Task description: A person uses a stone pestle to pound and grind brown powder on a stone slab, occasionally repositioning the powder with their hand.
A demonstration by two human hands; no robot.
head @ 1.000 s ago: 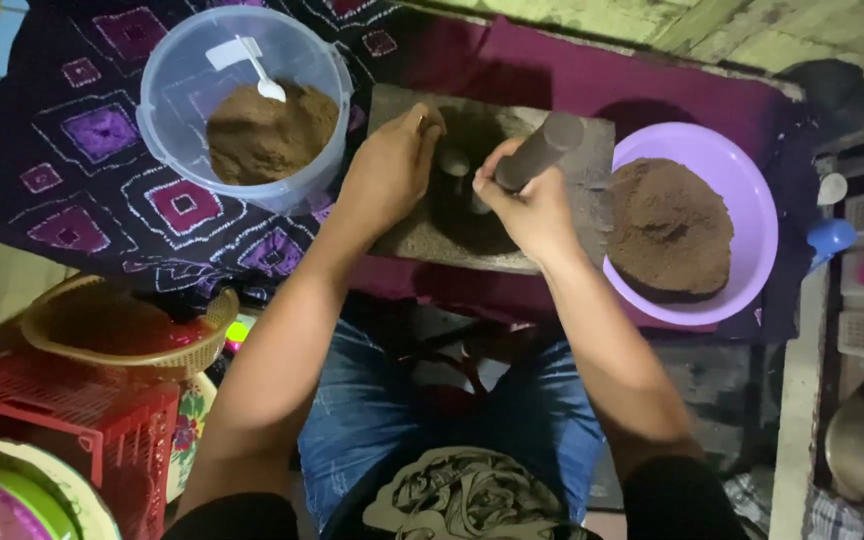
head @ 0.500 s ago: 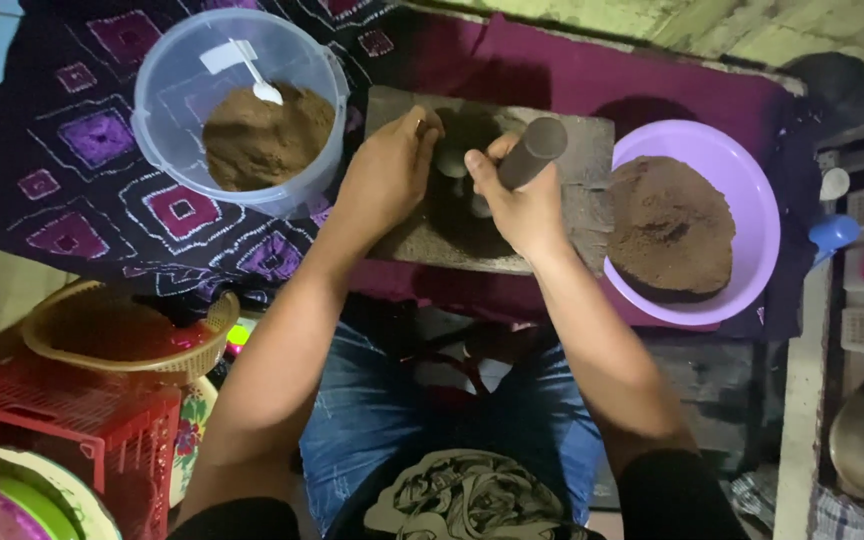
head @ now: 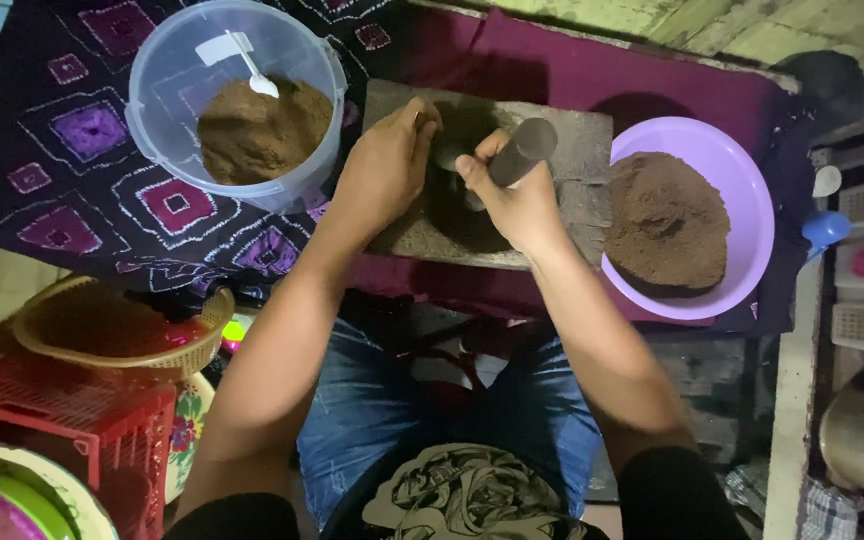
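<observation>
- Little has moved since the earlier frames: the right hand (head: 517,200) has tipped its grey roller (head: 520,152) a bit more upright and drawn it slightly toward the middle of the stone slab (head: 582,150), while the left hand (head: 384,170) has stayed put at the slab's left half.
- Right hand is clenched round the roller's lower part; the roller's top end sticks up and to the right, clear of the fingers.
- Left hand lies curled, palm down, on the slab, fingertips at the dark patch of paste (head: 457,195) between both hands; whether it pinches any of that paste I cannot tell.
- Paste sits in the slab's centre, partly hidden by the two hands, which are close together, almost touching.
- Judging by so small a shift, the work on the slab is in mid-stroke, not being wound up.
- Left of the slab stands a clear tub (head: 237,100) with brown powder and a white spoon (head: 252,72) in it, touching the slab's corner region.
- Right of the slab, just beside it, a lilac bowl (head: 742,190) holds a packed mound of darker brown (head: 667,220).
- All rest on a dark patterned cloth (head: 82,190) over a maroon one.
- Lower left: a woven basket (head: 117,335) atop a red crate (head: 62,430).
</observation>
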